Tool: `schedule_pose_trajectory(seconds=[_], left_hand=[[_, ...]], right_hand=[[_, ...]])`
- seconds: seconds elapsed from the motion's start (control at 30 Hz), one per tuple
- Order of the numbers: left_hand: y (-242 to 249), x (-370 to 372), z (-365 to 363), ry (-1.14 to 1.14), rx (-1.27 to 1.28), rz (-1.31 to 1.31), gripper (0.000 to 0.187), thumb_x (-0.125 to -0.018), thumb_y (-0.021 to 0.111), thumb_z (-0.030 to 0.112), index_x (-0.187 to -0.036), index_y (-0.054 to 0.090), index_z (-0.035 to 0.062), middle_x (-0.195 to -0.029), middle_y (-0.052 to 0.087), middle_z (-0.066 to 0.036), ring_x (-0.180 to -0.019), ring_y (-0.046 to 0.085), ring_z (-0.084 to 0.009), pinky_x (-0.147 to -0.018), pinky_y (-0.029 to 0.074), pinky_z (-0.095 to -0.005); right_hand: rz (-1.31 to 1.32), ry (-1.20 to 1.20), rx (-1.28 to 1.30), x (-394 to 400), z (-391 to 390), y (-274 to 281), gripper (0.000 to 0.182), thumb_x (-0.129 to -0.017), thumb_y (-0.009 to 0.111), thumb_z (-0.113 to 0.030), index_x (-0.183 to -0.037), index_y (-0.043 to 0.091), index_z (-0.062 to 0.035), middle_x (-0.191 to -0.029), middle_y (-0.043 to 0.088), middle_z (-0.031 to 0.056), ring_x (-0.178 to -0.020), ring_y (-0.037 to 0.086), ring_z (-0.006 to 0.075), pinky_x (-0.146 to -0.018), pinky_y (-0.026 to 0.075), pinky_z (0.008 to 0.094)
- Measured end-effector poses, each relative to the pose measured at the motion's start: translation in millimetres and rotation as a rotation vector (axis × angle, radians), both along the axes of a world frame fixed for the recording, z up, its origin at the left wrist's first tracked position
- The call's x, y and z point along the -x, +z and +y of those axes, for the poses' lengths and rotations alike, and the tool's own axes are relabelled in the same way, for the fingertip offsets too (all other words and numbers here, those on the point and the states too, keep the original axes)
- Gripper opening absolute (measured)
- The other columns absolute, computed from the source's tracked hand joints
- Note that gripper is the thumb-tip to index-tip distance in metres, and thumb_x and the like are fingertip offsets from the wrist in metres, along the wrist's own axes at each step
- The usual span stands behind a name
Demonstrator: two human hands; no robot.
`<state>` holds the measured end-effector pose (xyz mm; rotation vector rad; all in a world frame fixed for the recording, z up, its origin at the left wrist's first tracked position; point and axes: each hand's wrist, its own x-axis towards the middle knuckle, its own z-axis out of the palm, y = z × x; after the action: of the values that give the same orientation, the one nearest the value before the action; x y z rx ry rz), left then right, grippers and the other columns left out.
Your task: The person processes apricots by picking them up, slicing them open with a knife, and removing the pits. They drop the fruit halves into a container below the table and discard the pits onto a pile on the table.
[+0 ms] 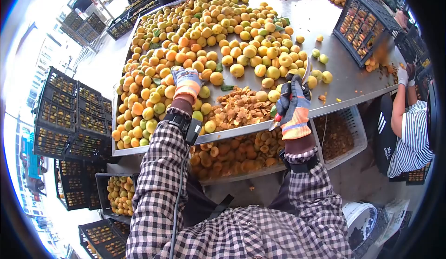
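My left hand (187, 82), in a grey and orange work glove, is down among the apricots (169, 55) heaped on the metal table (325, 96). Its fingers curl downward, and what they close on is hidden under the hand. My right hand (295, 113), gloved the same way, grips a knife (307, 69) whose curved blade points up and away from me. A red and silver end of a tool shows below that fist. Between my hands lies a pile of apricot pits and scraps (241, 108) near the table's front edge.
Below the table edge, one bin holds apricot halves (237, 154) and a white crate (357, 133) holds brown pieces. Black crates of fruit (58, 106) are stacked at left. A tilted crate (364, 27) stands on the table, with a co-worker (413, 129) at right. A white bucket (360, 219) stands lower right.
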<state>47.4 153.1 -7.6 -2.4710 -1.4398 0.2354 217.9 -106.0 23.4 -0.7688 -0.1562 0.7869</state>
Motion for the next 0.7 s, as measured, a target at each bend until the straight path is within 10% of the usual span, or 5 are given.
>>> schedule_pose_trajectory(seconds=[0.17,0.37,0.57,0.6,0.7], left_hand=[[-6.8,-11.2,15.0,0.064,0.089,0.081,0.034,-0.079,0.068,0.039,-0.100,0.072,0.0137,-0.108,0.069,-0.012,-0.106,0.061,-0.0316,-0.091,0.044,-0.0431],[-11.1,43.9,-7.6,-0.213,0.062,-0.513,0.063,-0.067,0.081,0.034,-0.122,0.059,0.0129,-0.105,0.067,-0.014,-0.105,0.060,-0.0315,-0.090,0.046,-0.0427],[43.8,64.1,-102.6,-0.179,1.285,-1.818,0.066,-0.080,0.066,0.006,-0.141,0.041,0.0029,-0.134,0.052,-0.011,-0.119,0.054,-0.0212,-0.093,0.051,-0.0316],[49.3,64.6,-114.9,-0.152,1.438,-1.902,0.073,-0.078,0.071,0.004,-0.143,0.037,0.0034,-0.138,0.047,-0.013,-0.125,0.050,-0.0268,-0.093,0.053,-0.0411],[28.7,55.8,-125.5,-0.450,0.807,-1.485,0.068,-0.077,0.072,-0.002,-0.138,0.042,0.0005,-0.136,0.050,-0.014,-0.117,0.056,-0.0252,-0.095,0.050,-0.0316]], right_hand=[[0.048,0.009,0.014,3.7,2.7,-1.0,0.019,-0.098,0.054,-0.026,-0.103,0.059,-0.0081,-0.062,0.050,-0.0004,-0.038,0.038,0.0081,-0.030,0.029,0.0238],[0.045,0.004,0.042,5.9,-0.1,0.3,0.021,-0.097,0.057,-0.027,-0.105,0.059,-0.0076,-0.060,0.050,-0.0014,-0.035,0.037,0.0074,-0.030,0.029,0.0233],[-0.177,0.298,0.142,25.6,-0.1,-2.5,0.021,-0.098,0.054,-0.026,-0.104,0.060,-0.0059,-0.061,0.052,-0.0002,-0.033,0.037,0.0067,-0.029,0.027,0.0223],[-0.281,0.385,0.173,29.5,0.0,-4.5,0.024,-0.098,0.055,-0.029,-0.103,0.061,-0.0058,-0.061,0.054,0.0007,-0.033,0.039,0.0074,-0.028,0.027,0.0223],[-0.396,0.517,0.179,35.8,1.6,-21.4,0.016,-0.094,0.058,-0.006,-0.109,0.061,-0.0042,-0.091,0.066,0.0032,-0.070,0.055,0.0065,-0.061,0.045,0.0200]])
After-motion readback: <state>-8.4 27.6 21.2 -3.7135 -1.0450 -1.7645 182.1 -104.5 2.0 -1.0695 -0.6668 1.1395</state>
